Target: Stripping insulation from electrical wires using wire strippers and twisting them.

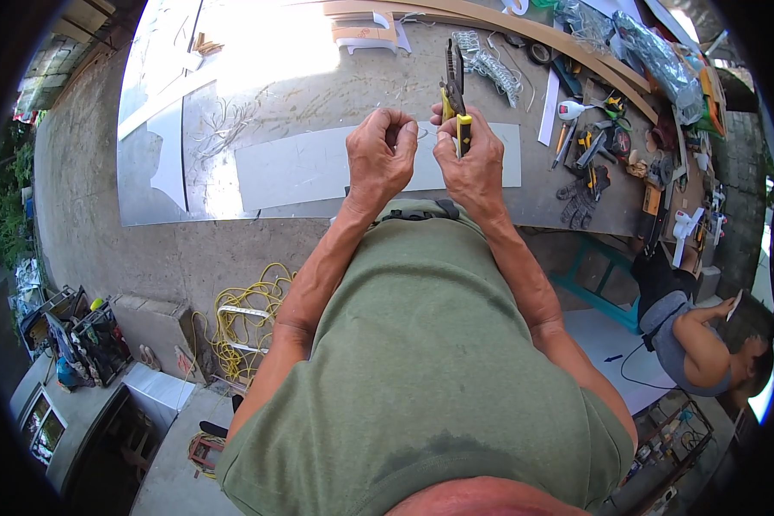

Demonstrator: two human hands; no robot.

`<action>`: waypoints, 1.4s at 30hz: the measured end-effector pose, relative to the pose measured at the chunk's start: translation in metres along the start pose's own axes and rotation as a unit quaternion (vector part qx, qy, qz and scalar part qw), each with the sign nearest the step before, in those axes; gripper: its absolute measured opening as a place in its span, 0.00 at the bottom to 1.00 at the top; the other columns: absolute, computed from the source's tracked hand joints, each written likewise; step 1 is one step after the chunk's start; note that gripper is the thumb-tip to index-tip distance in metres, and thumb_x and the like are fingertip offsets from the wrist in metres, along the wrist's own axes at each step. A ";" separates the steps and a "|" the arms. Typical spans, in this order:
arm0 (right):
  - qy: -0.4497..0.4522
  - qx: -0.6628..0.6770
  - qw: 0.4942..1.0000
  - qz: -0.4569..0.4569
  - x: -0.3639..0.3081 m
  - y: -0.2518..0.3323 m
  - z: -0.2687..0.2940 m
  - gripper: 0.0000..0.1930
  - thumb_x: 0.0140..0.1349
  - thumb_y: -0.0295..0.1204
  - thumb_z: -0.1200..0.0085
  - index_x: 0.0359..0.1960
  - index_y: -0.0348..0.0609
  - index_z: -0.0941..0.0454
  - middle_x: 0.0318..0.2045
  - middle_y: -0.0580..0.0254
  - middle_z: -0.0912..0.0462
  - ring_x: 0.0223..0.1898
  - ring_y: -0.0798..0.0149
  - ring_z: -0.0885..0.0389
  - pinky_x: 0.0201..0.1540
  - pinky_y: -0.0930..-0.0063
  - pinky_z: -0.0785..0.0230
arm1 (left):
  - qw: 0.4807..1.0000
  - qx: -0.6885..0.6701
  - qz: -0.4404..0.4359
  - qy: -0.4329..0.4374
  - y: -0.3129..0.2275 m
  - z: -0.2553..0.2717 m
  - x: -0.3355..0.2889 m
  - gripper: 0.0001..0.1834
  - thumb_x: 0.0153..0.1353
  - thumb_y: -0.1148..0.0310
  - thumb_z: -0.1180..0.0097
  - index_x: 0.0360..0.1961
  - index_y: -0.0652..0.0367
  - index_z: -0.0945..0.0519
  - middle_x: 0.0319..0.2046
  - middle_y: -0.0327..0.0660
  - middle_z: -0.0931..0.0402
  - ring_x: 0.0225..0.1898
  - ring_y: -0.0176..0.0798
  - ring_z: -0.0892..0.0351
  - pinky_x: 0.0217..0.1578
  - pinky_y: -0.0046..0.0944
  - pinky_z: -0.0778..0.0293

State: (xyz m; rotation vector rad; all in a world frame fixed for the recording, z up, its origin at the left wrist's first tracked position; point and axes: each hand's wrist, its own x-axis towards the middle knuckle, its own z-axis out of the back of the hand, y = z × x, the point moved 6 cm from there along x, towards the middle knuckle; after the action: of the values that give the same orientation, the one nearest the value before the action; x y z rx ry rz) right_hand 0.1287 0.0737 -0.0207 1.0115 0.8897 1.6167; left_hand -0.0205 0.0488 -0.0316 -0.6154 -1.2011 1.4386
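Observation:
Both hands are raised above the near edge of the work table. My right hand (475,159) is wrapped round a plier-like tool (463,129) with yellow-and-black handles; its long dark jaws point away from me, slightly parted. Just left of it, my left hand (381,155) is closed, thumb and fingertips pinched together. Whatever it may hold is too small to make out. Beneath the hands lies a long pale grey flat sheet (301,168) along the table's front edge. A tangle of thin pale strands (224,129) rests to the left.
White cord (494,70) lies beyond the tool. Long brown strips (568,47) cross the far right of the table (318,103). Hand tools and dark gloves (583,199) crowd its right end. A teal stool (598,275) and another person (688,340) are at right; yellow cable (232,331) lies on the floor.

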 end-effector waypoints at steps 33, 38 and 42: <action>0.071 0.162 0.979 -0.106 -0.004 -0.016 0.028 0.11 0.65 0.29 0.42 0.46 0.38 0.21 0.49 0.57 0.19 0.49 0.65 0.19 0.52 0.71 0.27 | 0.881 -0.373 0.244 0.159 0.035 -0.012 -0.012 0.08 0.63 0.71 0.37 0.34 0.67 0.16 0.25 0.40 0.19 0.25 0.30 0.24 0.31 0.30 0.29; 0.077 0.041 0.995 0.044 0.000 0.004 0.025 0.12 0.63 0.29 0.38 0.45 0.38 0.21 0.49 0.58 0.19 0.47 0.61 0.17 0.47 0.70 0.24 | 0.878 -0.382 0.245 0.150 0.035 -0.011 -0.013 0.09 0.63 0.70 0.36 0.33 0.66 0.16 0.24 0.40 0.20 0.25 0.29 0.24 0.28 0.30 0.29; 0.056 -0.052 0.992 0.100 -0.002 0.006 0.023 0.10 0.61 0.28 0.36 0.40 0.35 0.21 0.48 0.57 0.19 0.41 0.60 0.16 0.40 0.70 0.23 | 0.882 -0.367 0.249 0.161 0.030 -0.011 -0.012 0.09 0.63 0.69 0.36 0.34 0.66 0.16 0.24 0.39 0.19 0.24 0.29 0.24 0.28 0.30 0.30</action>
State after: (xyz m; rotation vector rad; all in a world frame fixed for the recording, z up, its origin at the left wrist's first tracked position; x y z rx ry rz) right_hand 0.1482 0.0722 -0.0068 0.9697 0.7887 1.8852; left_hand -0.0197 0.0446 -0.0657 -1.7233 -1.3594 1.1694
